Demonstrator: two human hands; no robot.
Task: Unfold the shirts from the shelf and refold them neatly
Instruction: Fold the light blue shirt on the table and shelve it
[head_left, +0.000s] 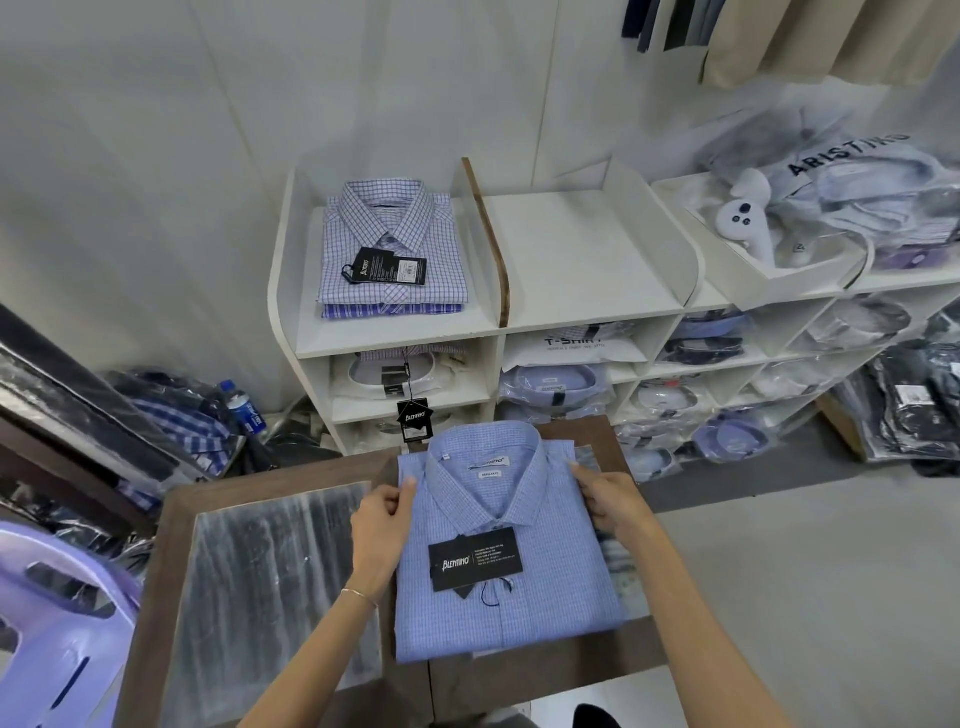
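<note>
A: Lying flat on the table (156, 597), collar pointing away from the camera, a folded blue check shirt (519, 597) is sitting with a black hang tag (475, 558) resting on its chest.

B: Hands?

A: Left hand (382, 525) is gripping the shirt's left edge just below the shoulder, thumb on top of the cloth, fingers curling under. Right hand (610, 501) is gripping the right edge beside the collar in the same way. A thin bracelet (359, 596) is showing on the left wrist.

B: Shelf status?

A: White shelf unit (395, 343) is standing beyond the table. Its top left bay is holding a stack of folded check shirts (395, 249), tag on the uppermost. The bay just to its right is showing bare board. Lower cubbies are holding bagged shirts (556, 384).

B: Other items?

A: A white controller (743, 221) is lying in the top right bay among bagged garments. A water bottle (241, 408) is lying on the floor at left.
</note>
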